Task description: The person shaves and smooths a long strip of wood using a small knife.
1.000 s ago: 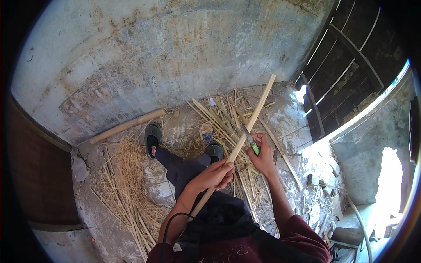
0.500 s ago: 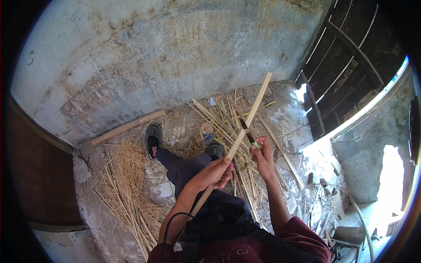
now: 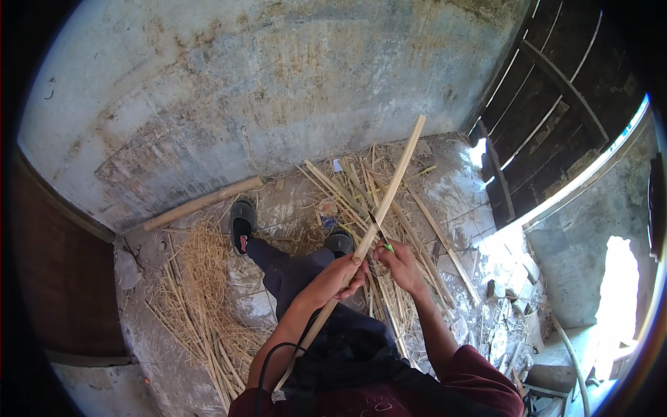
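Note:
My left hand is closed round a long pale strip, which looks like split bamboo. The strip slants from beside my left forearm up to the far right. In my right hand is a knife with a dark blade and a bright green part at the handle. Its blade lies against the strip, a little beyond my left hand. The fingers of my right hand are wrapped round the handle and hide most of it.
Split strips lie heaped on the floor beyond my hands. Left of my legs is a pile of shavings with long strips. A round pole rests along the wall. Rubble lies at the right, near a dark plank door.
My right hand has drawn the knife along the strip toward my left hand, down and to the left. The left hand keeps its hold, and the strip has barely shifted.

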Demonstrator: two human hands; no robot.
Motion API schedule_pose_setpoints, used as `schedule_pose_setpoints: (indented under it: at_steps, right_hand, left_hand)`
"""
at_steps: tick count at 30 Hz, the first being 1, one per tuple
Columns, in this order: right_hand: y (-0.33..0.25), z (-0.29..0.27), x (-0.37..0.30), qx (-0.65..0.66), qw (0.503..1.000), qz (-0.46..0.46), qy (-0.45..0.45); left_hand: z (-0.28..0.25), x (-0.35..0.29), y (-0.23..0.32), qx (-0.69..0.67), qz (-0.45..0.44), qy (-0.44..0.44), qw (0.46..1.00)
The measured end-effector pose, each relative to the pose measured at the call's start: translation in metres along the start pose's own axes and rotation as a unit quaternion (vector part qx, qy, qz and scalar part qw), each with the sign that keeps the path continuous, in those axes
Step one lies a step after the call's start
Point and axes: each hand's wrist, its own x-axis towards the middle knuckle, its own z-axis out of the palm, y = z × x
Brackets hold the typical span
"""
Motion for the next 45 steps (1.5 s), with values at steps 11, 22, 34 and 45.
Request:
schedule_pose_setpoints:
  at_steps: [11,22,34,45]
  right_hand:
    - [-0.021,0.003,-0.005,-0.224,0.971,-0.082,-0.003]
    - [0.0,0.011,0.01,-0.407,0.904,-0.112,0.076]
    - [0.025,-0.003,0.071,-0.457,0.849,-0.1,0.244]
    - [0.004,0.009,0.033,-0.463,0.87,-0.14,0.097]
  left_hand:
    - [0.002,0.005,-0.021,0.028,0.056,0.033,0.997]
    - [-0.005,0.02,-0.035,0.261,0.193,0.13,0.937]
    - [-0.004,0.025,-0.037,0.364,0.143,0.221,0.893]
    - [-0.001,0.027,-0.04,0.382,0.159,0.234,0.88]
